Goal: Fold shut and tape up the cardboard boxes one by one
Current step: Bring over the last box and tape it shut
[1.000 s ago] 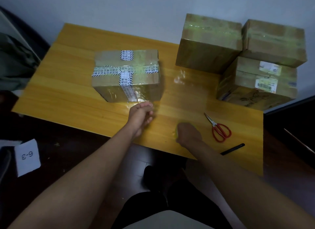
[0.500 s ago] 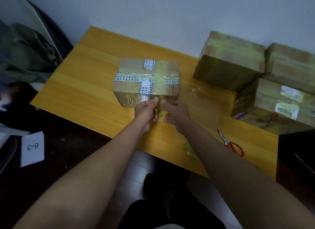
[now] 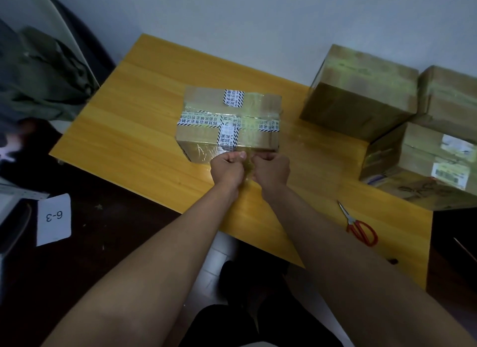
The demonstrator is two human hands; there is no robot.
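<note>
box in work: cardboard box (image 3: 229, 122) is set mid-table on the yellow wooden table (image 3: 134, 129), near face turned to the person, presumably so the front edge can be reached.
left hand: left hand (image 3: 227, 167) is closed in a pinch; a strip of clear tape (image 3: 249, 166) is gripped at the box's lower front edge.
right hand: right hand (image 3: 271, 168) is likewise curled, and the same strip is pinched from the other side. The two fists are almost touching.
why held so: tape is judged to be kept taut between both hands so it can be laid or torn at the near face; which of the two cannot be told.
flaps: already folded shut; top is crossed with clear tape over printed tape.
printed tape: white bands with black hatched edges and Chinese characters; too small to be read reliably.
done stack: three taped boxes (image 3: 361, 93) are parked at the far right against the wall, likely to keep the work area free. White shipping labels with a barcode are seen on the lower one; text not legible.
scissors: red-handled scissors (image 3: 360, 228) are left near the right front edge, within the right hand's reach.
floor card: white card (image 3: 53, 218) marked "6-3", seen upside down.
</note>
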